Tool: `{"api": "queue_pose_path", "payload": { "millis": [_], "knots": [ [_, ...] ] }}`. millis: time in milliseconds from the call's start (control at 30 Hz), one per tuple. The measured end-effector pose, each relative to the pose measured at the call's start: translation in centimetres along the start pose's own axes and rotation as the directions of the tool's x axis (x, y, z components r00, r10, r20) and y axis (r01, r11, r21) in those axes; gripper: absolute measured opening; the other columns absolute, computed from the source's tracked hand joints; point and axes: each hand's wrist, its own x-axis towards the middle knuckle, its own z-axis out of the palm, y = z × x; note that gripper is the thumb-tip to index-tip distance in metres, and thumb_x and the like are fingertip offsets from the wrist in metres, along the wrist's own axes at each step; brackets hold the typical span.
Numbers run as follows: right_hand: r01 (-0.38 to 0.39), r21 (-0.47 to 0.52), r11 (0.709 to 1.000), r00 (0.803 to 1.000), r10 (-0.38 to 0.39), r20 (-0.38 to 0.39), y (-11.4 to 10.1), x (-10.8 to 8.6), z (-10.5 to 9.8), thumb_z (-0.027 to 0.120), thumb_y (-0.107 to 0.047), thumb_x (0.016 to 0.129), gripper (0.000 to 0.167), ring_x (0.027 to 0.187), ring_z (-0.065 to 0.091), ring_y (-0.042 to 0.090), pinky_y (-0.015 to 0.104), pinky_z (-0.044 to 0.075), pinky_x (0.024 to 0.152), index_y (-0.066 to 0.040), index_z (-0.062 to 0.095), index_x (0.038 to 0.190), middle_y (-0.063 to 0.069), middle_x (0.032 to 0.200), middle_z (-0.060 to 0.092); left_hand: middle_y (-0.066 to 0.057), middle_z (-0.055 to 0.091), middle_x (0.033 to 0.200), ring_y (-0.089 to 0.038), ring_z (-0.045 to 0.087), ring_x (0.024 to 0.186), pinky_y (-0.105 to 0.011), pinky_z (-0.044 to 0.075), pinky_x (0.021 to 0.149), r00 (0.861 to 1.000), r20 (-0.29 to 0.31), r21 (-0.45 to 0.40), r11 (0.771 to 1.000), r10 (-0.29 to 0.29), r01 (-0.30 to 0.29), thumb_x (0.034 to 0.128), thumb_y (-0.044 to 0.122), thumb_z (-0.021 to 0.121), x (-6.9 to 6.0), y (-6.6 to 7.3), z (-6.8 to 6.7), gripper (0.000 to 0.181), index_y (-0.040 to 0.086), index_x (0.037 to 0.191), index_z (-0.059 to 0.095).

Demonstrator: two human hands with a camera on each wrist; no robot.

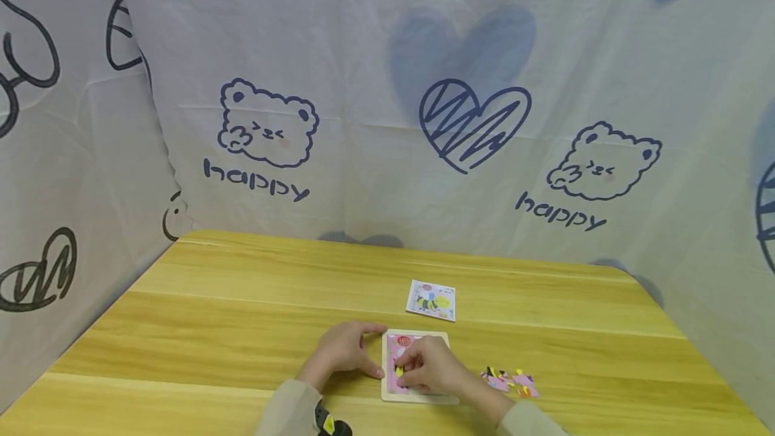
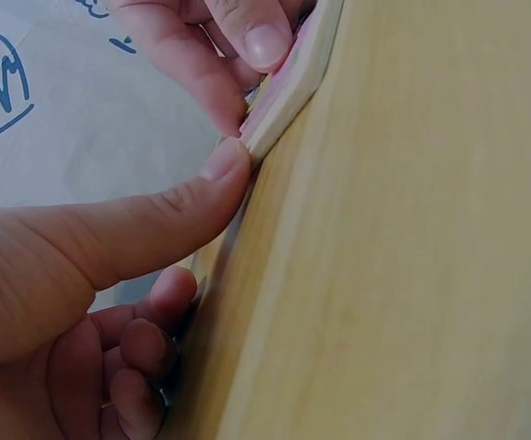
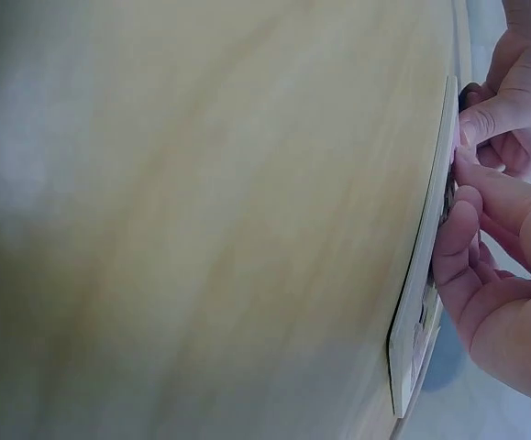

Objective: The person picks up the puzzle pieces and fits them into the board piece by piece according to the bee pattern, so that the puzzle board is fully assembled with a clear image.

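Note:
A square jigsaw puzzle board (image 1: 392, 397) with a pale wooden rim and a pink picture lies flat on the table. My left hand (image 1: 345, 347) touches its left side, thumb and index finger spread along the rim. In the left wrist view the left thumb (image 2: 187, 225) meets the board's edge while the other fingers curl loosely beneath it. Over the picture, my right hand (image 1: 432, 363) pinches a yellow and black puzzle piece (image 1: 399, 370) between thumb and fingers, low against the board. The right hand covers much of the picture.
Several loose puzzle pieces (image 1: 525, 383) lie right of the board, partly behind the right forearm. A square picture card (image 1: 431, 300) with a bee lies beyond the board. The wooden table (image 1: 242, 328) ends at a printed cloth (image 1: 363, 153) behind.

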Motion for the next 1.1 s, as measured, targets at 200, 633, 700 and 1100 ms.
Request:
{"api": "queue_pose_path", "payload": {
  "millis": [200, 633, 700, 1100],
  "knots": [
    [0.0, 0.022, 1.0, 1.0, 0.0, 0.007, -0.1, -0.1, -0.1, 0.073, 0.003, 0.067, 0.011, 0.04, 0.041, -0.001, 0.013, 0.033, 0.039, 0.006, 0.067, 0.075, -0.001, 0.056, 0.056, 0.005, 0.045, 0.058, -0.008, 0.038, 0.051, -0.024, 0.031, 0.047, 1.0, -0.003, 0.004, 1.0, 0.01, -0.01, 0.0527, 0.027, 0.085, 0.1, 0.0, 0.1, 0.069, 0.013, 0.116, 0.061],
    [0.067, -0.012, 0.998, 0.998, -0.067, 0.015, 0.2, -0.2, -0.3, 0.074, -0.002, 0.069, 0.01, 0.053, 0.042, -0.003, 0.016, 0.037, 0.048, 0.003, 0.068, 0.076, -0.003, 0.06, 0.057, 0.004, 0.045, 0.06, -0.009, 0.038, 0.052, -0.024, 0.031, 0.048, 1.0, 0.001, -0.006, 1.0, 0.009, -0.009, 0.0529, 0.027, 0.084, 0.0, -0.1, 0.1, 0.069, 0.012, 0.116, 0.061],
    [0.058, 0.012, 0.998, 0.998, -0.058, 0.022, 0.3, -0.4, -0.5, 0.073, -0.002, 0.07, 0.012, 0.053, 0.042, -0.002, 0.016, 0.037, 0.048, 0.004, 0.068, 0.079, -0.003, 0.061, 0.057, 0.004, 0.045, 0.06, -0.009, 0.038, 0.052, -0.024, 0.03, 0.048, 1.0, 0.005, -0.005, 1.0, 0.01, -0.01, 0.0532, 0.027, 0.084, 0.0, -0.1, 0.1, 0.069, 0.013, 0.116, 0.061],
    [-0.075, 0.118, 0.99, 0.988, 0.057, 0.144, -0.4, -1.4, -3.1, 0.067, -0.005, 0.078, 0.01, 0.051, 0.049, 0.009, 0.021, 0.042, 0.047, 0.003, 0.064, 0.083, 0.0, 0.067, 0.057, 0.004, 0.045, 0.06, -0.009, 0.038, 0.051, -0.024, 0.03, 0.048, 1.0, 0.005, -0.016, 1.0, 0.009, -0.009, 0.0532, 0.027, 0.084, 0.1, -0.1, 0.1, 0.069, 0.013, 0.117, 0.06]
  ]
}}
